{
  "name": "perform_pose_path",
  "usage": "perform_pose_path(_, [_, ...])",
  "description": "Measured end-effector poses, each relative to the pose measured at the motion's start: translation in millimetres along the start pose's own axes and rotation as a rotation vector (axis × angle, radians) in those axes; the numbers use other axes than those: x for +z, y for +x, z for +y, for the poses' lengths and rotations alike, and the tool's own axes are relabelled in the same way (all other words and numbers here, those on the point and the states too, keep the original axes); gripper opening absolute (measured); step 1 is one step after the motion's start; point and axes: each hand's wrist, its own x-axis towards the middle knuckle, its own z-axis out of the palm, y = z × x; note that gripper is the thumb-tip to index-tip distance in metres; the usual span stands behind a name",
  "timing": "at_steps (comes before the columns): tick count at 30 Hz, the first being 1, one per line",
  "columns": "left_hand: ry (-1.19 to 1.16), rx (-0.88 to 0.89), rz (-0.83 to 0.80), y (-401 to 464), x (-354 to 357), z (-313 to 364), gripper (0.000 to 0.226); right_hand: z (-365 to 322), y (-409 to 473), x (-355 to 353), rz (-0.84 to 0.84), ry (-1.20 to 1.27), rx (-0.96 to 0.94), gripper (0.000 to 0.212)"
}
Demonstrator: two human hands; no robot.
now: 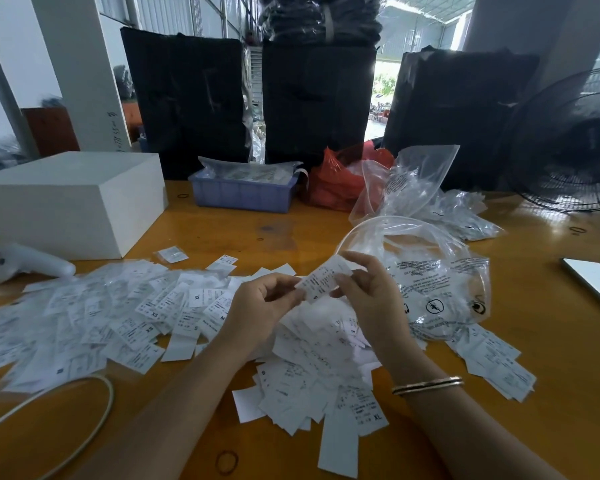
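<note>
Both hands meet above the middle of the tabletop [291, 233], pinching one white size label [321, 280] between them. The left hand [262, 308] grips its near left end with curled fingers; the right hand [368, 292] holds its far right end. Below and to the left lies a wide scatter of loose labels [125, 317]. A clear plastic bag [440, 289] lies just right of the right hand. Farther off stand a white box [73, 199], a blue tray [243, 194] and a red bag [340, 185].
</note>
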Motion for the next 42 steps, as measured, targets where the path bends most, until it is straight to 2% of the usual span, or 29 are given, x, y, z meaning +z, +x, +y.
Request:
perform_pose_path(6, [-0.005,0.006,-0.001,-1,0,0,0.013,5,-8,7,-0.040,-0.390,-0.209,0.015])
perform_pose_path(11, [0.055,0.031,0.042,-1,-2,-2,0.015,9,-9,13,-0.209,-0.685,-0.361,0.045])
perform_pose_path(13, [0.078,0.026,0.017,-1,-2,-3,0.018,9,-10,15,-0.223,-0.682,-0.374,0.050])
perform_pose_path(17, [0.072,0.002,0.031,-1,-2,-2,0.020,10,-7,12,-0.121,-0.524,-0.364,0.047])
perform_pose_path(22, [0.096,0.033,0.046,-2,-2,-1,0.016,15,-11,15,-0.344,-0.780,-0.392,0.053])
perform_pose_path(24, [0.085,0.026,0.083,-1,-4,0,0.015,11,-6,10,-0.281,-0.758,-0.404,0.050])
perform_pose_path(27, [0.208,0.053,0.224,3,-14,1,0.015,8,14,-14,0.122,-0.648,-0.449,0.037])
perform_pose_path(29, [0.413,0.110,0.319,6,-22,0,0.014,11,28,-34,0.306,-0.701,-0.375,0.029])
perform_pose_path(30, [0.510,0.134,0.353,7,-26,-2,0.014,13,33,-42,0.310,-0.742,-0.289,0.027])
perform_pose_path(33, [0.720,0.128,0.394,8,-36,-9,0.019,26,38,-57,0.128,-0.899,0.027,0.029])
perform_pose_path(36, [0.980,0.083,0.375,9,-43,-15,0.024,35,36,-59,-0.034,-1.111,0.195,0.037])
perform_pose_path(39, [1.181,0.058,0.361,10,-45,-17,0.030,38,38,-56,-0.039,-1.219,0.210,0.037])
perform_pose_path(42, [1.150,0.118,0.337,10,-39,-16,0.026,39,39,-55,0.043,-1.179,0.137,0.045])
